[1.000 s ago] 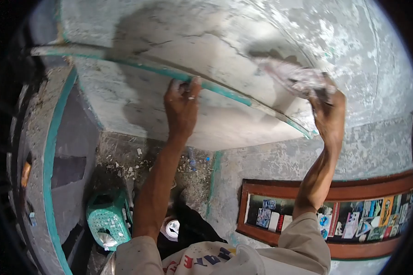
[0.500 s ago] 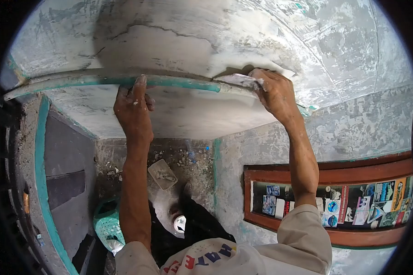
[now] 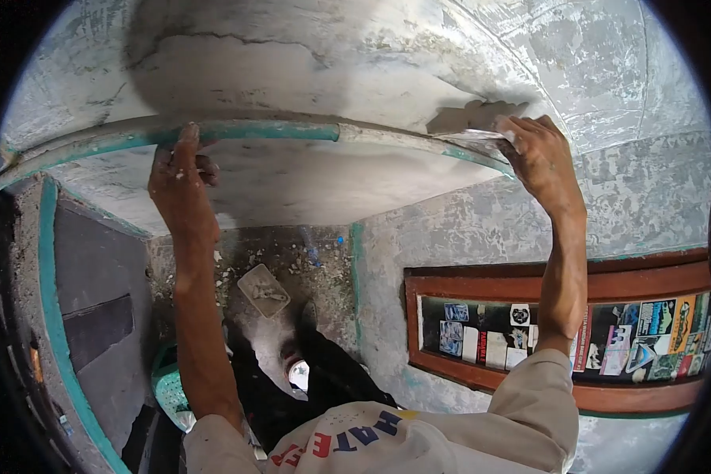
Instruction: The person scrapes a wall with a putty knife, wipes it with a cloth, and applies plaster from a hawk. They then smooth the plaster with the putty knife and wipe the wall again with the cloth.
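A long pipe (image 3: 276, 131), partly green and partly whitish, runs along the grey and white patched wall (image 3: 292, 79). My left hand (image 3: 183, 178) holds the pipe toward its left part, thumb or finger laid over its front. At the right, my right hand (image 3: 541, 162) is closed on a thin, whitish sheet (image 3: 478, 135), held against or close to the wall near the pipe's right end. The sheet looks like paper and casts a shadow on the wall above it.
On the littered floor below lie a rectangular tray (image 3: 263, 291) and, to its left, a green basket (image 3: 170, 383). A brown wooden frame (image 3: 482, 272) with stickers stands at the right. A dark panel (image 3: 107, 276) is at the left.
My right hand has moved right along the pipe with the sheet, now away from its earlier place. The view has shifted, so the pipe and my left hand appear further left.
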Demonstrator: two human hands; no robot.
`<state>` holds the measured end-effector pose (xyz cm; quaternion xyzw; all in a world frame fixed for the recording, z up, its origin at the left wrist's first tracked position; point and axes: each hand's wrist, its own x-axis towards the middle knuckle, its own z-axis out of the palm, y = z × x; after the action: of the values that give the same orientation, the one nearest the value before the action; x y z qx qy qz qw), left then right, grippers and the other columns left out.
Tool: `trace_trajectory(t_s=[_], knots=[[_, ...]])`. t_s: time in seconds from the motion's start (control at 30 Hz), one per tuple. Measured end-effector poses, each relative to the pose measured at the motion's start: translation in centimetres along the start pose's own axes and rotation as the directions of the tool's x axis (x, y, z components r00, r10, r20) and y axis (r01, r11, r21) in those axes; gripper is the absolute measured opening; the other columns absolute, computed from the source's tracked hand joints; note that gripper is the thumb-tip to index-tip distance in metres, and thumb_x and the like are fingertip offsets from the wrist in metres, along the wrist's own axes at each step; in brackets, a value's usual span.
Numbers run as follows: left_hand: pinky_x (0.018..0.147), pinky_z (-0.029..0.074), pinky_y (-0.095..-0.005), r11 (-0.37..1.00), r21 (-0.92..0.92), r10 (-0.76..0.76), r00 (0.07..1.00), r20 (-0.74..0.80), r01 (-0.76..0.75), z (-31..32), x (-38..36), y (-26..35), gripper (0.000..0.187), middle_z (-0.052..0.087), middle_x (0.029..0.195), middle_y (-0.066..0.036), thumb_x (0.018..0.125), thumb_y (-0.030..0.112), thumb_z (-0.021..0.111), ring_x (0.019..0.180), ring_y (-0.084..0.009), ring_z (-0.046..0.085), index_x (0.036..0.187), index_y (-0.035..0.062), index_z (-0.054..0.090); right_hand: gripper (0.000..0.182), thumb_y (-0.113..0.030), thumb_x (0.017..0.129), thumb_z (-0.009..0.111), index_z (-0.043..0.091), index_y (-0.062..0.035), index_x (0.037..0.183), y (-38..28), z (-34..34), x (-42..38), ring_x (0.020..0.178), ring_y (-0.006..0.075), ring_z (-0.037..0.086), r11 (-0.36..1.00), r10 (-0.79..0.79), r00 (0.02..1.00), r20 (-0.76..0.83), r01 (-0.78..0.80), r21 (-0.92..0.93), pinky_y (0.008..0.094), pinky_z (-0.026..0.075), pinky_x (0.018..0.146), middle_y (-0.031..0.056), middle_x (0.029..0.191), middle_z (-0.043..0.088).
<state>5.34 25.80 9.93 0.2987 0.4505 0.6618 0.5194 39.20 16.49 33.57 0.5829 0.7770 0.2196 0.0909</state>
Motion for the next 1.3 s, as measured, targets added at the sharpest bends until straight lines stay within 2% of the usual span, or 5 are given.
trace_trajectory(t_s=[0.6, 0.97, 1.07, 1.17, 1.3], knots=[[0.061, 0.04, -0.0288, 0.998, -0.048, 0.033, 0.999, -0.002, -0.033, -0.3, 0.0, -0.6, 0.02, 0.06, 0.079, -0.002, 0.096, 0.025, 0.069, 0.067, -0.0094, 0.054, 0.099, 0.0055, 0.066, 0.028, 0.001, 0.082, 0.075, 0.065, -0.0042, 0.107, 3.0, 7.0, -6.5, 0.086, 0.0346, 0.067, 0.793, 0.484, 0.842, -0.238, -0.306, 0.527, 0.0391, 0.054, 0.074, 0.0153, 0.096, 0.069], [0.058, 0.041, -0.0274, 0.997, -0.076, 0.006, 1.0, -0.023, -0.007, 0.3, 0.0, -0.4, 0.024, 0.067, 0.085, -0.008, 0.093, 0.026, 0.071, 0.064, -0.0105, 0.054, 0.096, 0.0036, 0.064, 0.029, -0.005, 0.081, 0.074, 0.065, -0.0056, 0.109, 2.5, 8.5, -1.0, 0.096, 0.0356, 0.068, 0.967, 0.031, 0.981, -0.193, 0.019, 0.254, 0.0412, 0.055, 0.085, 0.0151, 0.101, 0.071], [0.058, 0.04, -0.0274, 0.998, -0.058, -0.013, 0.998, -0.054, 0.01, 0.4, -0.1, 0.1, 0.024, 0.067, 0.085, -0.008, 0.093, 0.027, 0.072, 0.064, -0.0103, 0.053, 0.096, 0.004, 0.064, 0.029, 0.0, 0.088, 0.069, 0.066, -0.0005, 0.117, 5.4, 5.9, -4.9, 0.103, 0.0222, 0.068, 0.787, 0.563, 0.778, -0.279, -0.401, 0.469, 0.0352, 0.053, 0.095, 0.0136, 0.112, 0.072], [0.057, 0.041, -0.0263, 0.999, -0.02, -0.045, 0.998, -0.05, 0.044, 0.8, -0.2, 0.3, 0.024, 0.068, 0.084, -0.007, 0.094, 0.028, 0.071, 0.063, -0.0099, 0.053, 0.096, 0.0049, 0.065, 0.021, 0.0, 0.094, 0.065, 0.065, 0.0075, 0.114, 4.6, 3.6, -8.3, 0.101, 0.0192, 0.066, 0.759, 0.635, 0.376, -0.674, -0.145, 0.634, 0.0324, 0.05, 0.094, 0.0144, 0.112, 0.07], [0.054, 0.042, -0.0239, 0.997, 0.028, -0.079, 0.997, 0.02, 0.078, -1.8, -2.6, -2.5, 0.026, 0.071, 0.087, -0.007, 0.097, 0.03, 0.067, 0.06, -0.0088, 0.053, 0.107, 0.0057, 0.064, 0.024, -0.002, 0.095, 0.066, 0.064, 0.008, 0.117, 2.9, 5.5, -12.2, 0.101, 0.017, 0.065, 0.666, 0.739, 0.34, -0.582, -0.505, 0.549, 0.031, 0.049, 0.094, 0.0145, 0.114, 0.07]])
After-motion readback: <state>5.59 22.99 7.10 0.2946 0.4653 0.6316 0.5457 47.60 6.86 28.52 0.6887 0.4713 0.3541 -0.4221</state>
